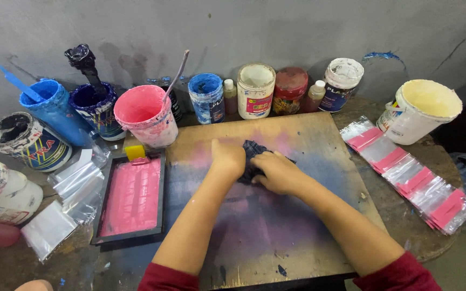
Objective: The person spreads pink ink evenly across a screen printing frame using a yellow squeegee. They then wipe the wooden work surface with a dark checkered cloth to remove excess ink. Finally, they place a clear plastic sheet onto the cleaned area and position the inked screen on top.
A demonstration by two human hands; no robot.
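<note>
Pressing dark rag (254, 152), left hand (227, 157), right hand (279, 173) (fingers curled)

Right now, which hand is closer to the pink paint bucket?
The left hand. It presses the dark rag just right of and below the pink paint bucket. The right hand lies on the rag's far side, farther from it.
</note>
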